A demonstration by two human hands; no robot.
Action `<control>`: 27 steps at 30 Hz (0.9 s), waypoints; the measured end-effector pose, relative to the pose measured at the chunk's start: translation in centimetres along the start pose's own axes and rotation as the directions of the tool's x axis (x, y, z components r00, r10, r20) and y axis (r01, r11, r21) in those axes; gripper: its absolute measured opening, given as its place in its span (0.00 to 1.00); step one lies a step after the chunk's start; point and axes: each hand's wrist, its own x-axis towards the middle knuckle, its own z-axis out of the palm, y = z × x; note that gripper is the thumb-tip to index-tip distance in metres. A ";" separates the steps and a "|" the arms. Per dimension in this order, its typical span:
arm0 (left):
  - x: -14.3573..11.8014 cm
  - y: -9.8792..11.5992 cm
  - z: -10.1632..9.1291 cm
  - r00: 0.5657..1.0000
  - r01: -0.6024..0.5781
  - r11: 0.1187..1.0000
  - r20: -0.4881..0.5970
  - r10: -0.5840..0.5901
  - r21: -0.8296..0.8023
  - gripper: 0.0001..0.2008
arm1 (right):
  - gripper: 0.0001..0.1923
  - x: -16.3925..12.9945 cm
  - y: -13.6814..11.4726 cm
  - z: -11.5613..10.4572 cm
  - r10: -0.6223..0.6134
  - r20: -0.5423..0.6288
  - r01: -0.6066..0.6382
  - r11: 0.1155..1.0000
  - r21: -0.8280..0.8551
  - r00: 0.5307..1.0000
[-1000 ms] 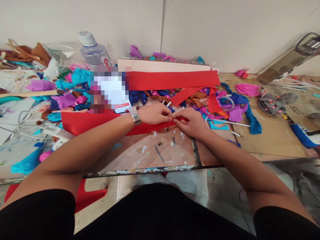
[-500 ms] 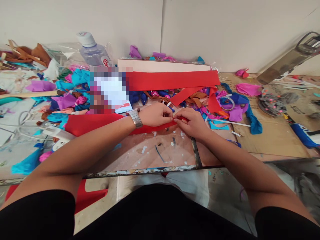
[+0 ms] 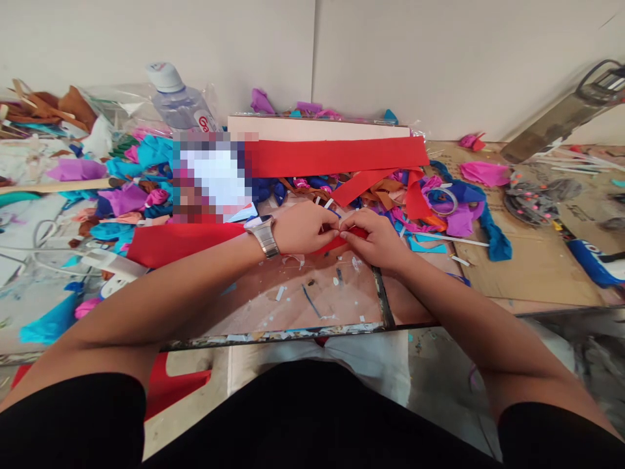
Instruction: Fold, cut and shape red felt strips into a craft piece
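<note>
A long red fabric strip runs across the table and under my left wrist to my fingers. My left hand, with a metal watch on its wrist, pinches the strip near its right end. Fingertip to fingertip with it, my right hand is closed on the same end. The exact fold between the fingers is too small to make out. Behind the hands lies another wide red strip, with a narrower red piece slanting below it.
Heaped coloured fabric scraps spread behind and left. A clear bottle stands at the back left, near a pixelated patch. To the right are cardboard, a tape roll, a pincushion-like dark bundle and a leaning grey bottle.
Both hands stay together at the strip's end. My left hand has turned slightly, and a little more red cloth shows by my right fingertips. The view has shifted slightly.
</note>
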 end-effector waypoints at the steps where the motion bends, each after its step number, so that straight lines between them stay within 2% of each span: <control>1: 0.0 0.1 0.1 1.000 0.000 1.000 -0.009 0.000 0.027 0.15 | 0.05 0.0 0.0 -0.1 -0.002 0.009 0.002 1.000 -0.004 1.000; 9: -0.2 0.8 0.1 1.000 -0.009 0.994 -0.018 0.011 0.108 0.15 | 0.05 0.3 -0.2 -0.3 -0.010 0.059 0.010 1.000 0.003 0.998; 21: -0.1 0.4 0.2 1.000 0.025 0.996 0.010 -0.026 0.089 0.16 | 0.04 0.0 -0.2 -0.1 -0.007 -0.015 0.006 0.999 -0.041 1.000; 27: -0.1 0.9 0.1 1.000 0.011 0.995 -0.001 -0.011 0.100 0.15 | 0.05 0.0 -0.2 -0.1 0.019 0.004 -0.019 1.000 -0.016 1.000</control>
